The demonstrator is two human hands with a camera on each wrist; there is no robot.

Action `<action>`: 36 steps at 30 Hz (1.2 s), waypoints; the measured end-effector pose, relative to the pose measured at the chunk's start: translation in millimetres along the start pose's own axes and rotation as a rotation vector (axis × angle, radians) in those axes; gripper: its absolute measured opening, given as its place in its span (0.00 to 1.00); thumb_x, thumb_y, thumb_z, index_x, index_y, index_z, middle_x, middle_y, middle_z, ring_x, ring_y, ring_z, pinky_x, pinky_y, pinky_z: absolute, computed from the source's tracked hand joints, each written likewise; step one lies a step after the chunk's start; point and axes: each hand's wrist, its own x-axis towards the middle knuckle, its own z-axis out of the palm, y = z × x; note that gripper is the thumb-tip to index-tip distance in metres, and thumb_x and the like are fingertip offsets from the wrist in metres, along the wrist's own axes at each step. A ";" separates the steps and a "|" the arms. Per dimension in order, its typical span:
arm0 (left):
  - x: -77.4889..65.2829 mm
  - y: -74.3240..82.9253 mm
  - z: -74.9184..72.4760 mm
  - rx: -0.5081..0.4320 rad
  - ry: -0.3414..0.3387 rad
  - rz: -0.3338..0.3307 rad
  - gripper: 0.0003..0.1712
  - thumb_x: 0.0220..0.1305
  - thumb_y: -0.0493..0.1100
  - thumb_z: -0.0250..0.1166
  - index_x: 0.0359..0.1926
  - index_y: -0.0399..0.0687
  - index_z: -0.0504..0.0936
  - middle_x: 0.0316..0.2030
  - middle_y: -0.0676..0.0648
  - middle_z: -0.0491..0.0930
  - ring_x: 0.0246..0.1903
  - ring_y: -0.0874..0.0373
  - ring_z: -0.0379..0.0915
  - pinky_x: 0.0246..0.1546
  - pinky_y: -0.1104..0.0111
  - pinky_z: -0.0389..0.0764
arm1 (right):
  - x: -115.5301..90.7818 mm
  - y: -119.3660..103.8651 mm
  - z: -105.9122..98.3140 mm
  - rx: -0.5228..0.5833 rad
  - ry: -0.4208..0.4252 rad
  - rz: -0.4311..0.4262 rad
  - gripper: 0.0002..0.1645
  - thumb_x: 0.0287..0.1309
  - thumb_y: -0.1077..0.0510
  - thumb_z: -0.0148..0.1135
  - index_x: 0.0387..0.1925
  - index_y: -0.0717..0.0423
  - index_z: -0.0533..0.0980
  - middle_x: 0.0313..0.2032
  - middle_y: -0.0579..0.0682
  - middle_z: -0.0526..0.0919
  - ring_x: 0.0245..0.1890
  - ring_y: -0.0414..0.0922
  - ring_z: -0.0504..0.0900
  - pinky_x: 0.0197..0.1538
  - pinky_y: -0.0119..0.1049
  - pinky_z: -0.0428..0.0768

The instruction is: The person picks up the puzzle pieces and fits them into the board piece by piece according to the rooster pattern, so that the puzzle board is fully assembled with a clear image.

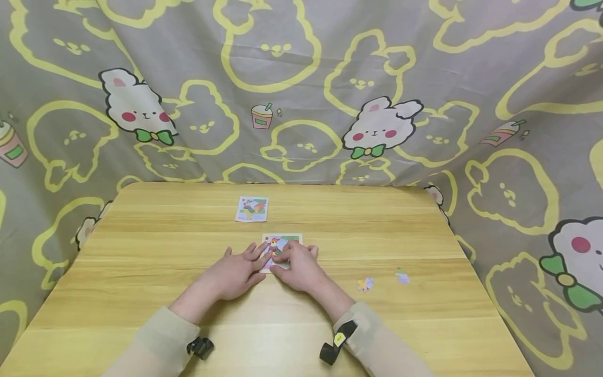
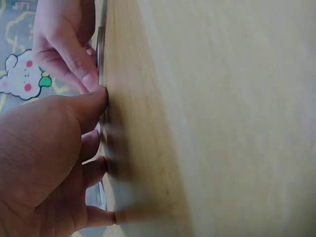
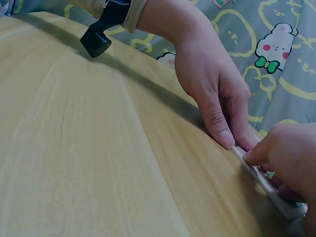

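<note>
A jigsaw puzzle in a pale square tray (image 1: 294, 236) lies on the table, showing part of a colourful rooster. My left hand (image 1: 240, 271) rests on its left side with fingers spread; in the left wrist view the left hand (image 2: 49, 158) has its thumb at the tray edge. My right hand (image 1: 300, 266) bends over the puzzle's right half, fingertips down on it. In the right wrist view the right hand (image 3: 289, 155) touches the thin tray (image 3: 269, 190) from above. Whether a piece sits between its fingers is hidden.
A square picture card (image 1: 252, 209) with a similar rooster lies behind the puzzle. To the right are a small cluster of loose puzzle pieces (image 1: 365, 284) and more pieces (image 1: 402, 276) beside it. Patterned curtain (image 1: 301, 94) surrounds the wooden table (image 1: 155, 251) at the back and sides.
</note>
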 end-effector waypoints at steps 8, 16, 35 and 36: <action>-2.4 -0.2 1.0 -0.014 0.010 0.002 0.36 0.83 0.54 0.55 0.83 0.49 0.61 0.82 0.46 0.52 0.79 0.38 0.50 0.64 0.21 0.53 | 2.4 -7.9 -3.6 0.012 -0.023 0.065 0.17 0.61 0.47 0.78 0.48 0.51 0.90 0.42 0.42 0.84 0.44 0.40 0.81 0.55 0.52 0.60; 0.6 -0.3 2.5 -0.016 0.026 -0.003 0.34 0.82 0.53 0.57 0.81 0.48 0.64 0.82 0.44 0.54 0.77 0.36 0.54 0.61 0.20 0.57 | 7.5 -13.4 -3.2 0.009 -0.030 0.154 0.12 0.56 0.49 0.82 0.39 0.49 0.92 0.37 0.38 0.85 0.41 0.40 0.83 0.55 0.55 0.61; 6.5 -0.2 0.5 0.016 0.091 0.009 0.30 0.79 0.51 0.62 0.75 0.47 0.74 0.76 0.40 0.66 0.66 0.31 0.72 0.53 0.22 0.69 | 12.8 -14.6 -6.6 0.032 -0.059 0.187 0.09 0.55 0.50 0.82 0.36 0.48 0.92 0.35 0.37 0.90 0.39 0.39 0.83 0.52 0.53 0.62; 6.8 -0.3 0.4 0.015 0.092 0.010 0.30 0.79 0.51 0.62 0.75 0.47 0.75 0.76 0.40 0.66 0.66 0.30 0.72 0.53 0.22 0.69 | 12.9 -14.5 -6.6 0.033 -0.057 0.191 0.09 0.55 0.50 0.82 0.36 0.48 0.92 0.35 0.37 0.89 0.39 0.39 0.82 0.52 0.53 0.62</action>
